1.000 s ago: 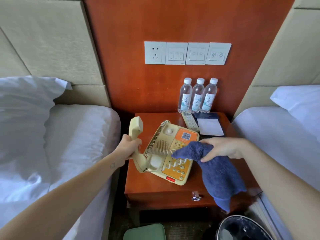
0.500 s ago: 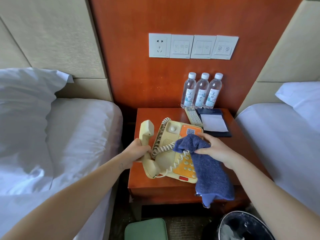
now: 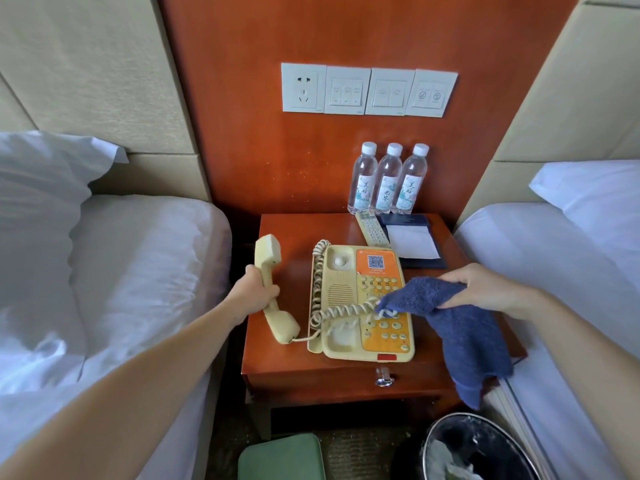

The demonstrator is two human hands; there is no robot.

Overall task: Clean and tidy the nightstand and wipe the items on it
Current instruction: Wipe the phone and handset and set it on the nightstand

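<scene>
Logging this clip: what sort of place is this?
Probably a twin hotel room: a nightstand stands between a left bed and a right bed, with three water bottles, a phone and a notepad on it, below a wall switch panel.

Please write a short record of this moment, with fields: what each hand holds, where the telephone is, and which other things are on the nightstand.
left hand: grips the handset, held off its cradle, left of the telephone
right hand: holds a blue cloth, its tip over the keys
cord: coiled, lies across the telephone
telephone place: front middle of the nightstand
back row: three water bottles, upright at the wall
in front of them: remote, notepad
floor: bin, lower right
</scene>
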